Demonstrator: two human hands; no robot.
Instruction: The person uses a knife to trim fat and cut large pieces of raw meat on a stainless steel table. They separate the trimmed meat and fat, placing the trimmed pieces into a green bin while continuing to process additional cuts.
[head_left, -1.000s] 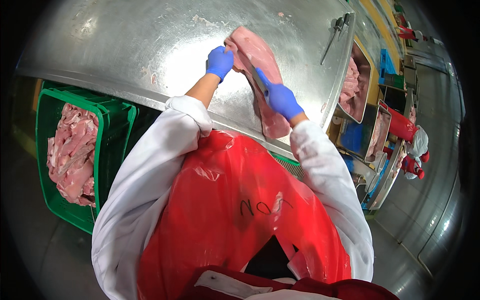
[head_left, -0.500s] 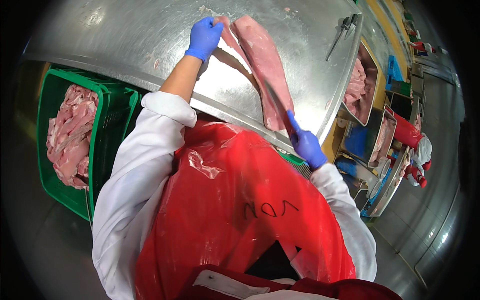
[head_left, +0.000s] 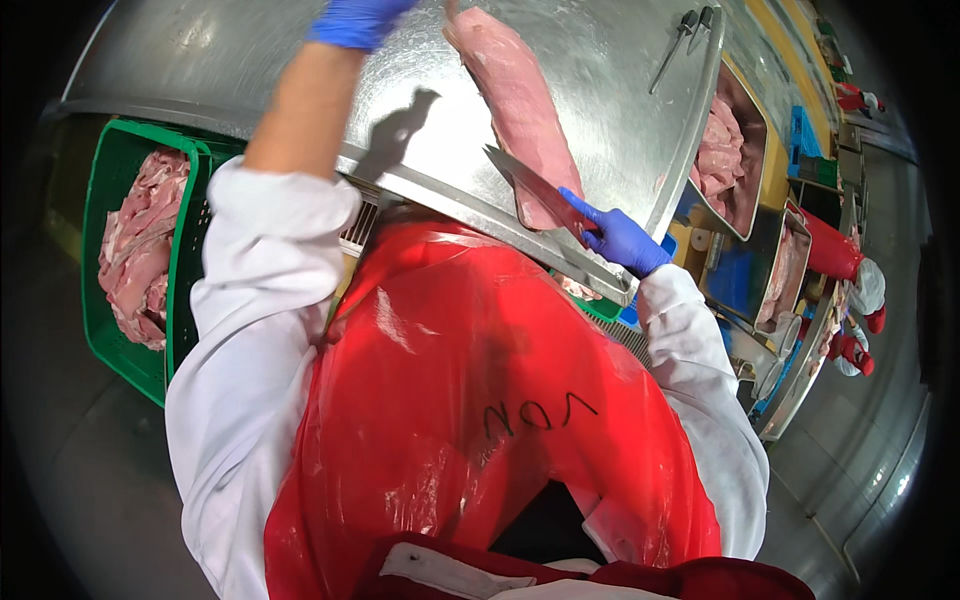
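A long pink piece of pork loin (head_left: 520,95) lies slantwise on the steel table (head_left: 270,75), its near end close to the front edge. My right hand (head_left: 625,243), in a blue glove, is closed round the handle of a knife (head_left: 528,178), the index finger stretched along it. The blade crosses over the near end of the loin, with its tip pointing to the far left. My gloved left hand (head_left: 360,20) is raised at the upper edge, left of the loin's far end. Its fingers are cut off by the picture's edge, so any held thing is hidden.
A green crate (head_left: 185,250) of meat pieces stands at the left. Two more knives (head_left: 675,50) lie at the table's right end. Beyond it are a metal tray (head_left: 748,190) of meat and other trays. Co-workers in red and white (head_left: 850,290) are far right.
My left hand has lifted up and leftward from the table, and the thin meat strip it held has come away from the loin. The knife has turned, its tip now pointing left.
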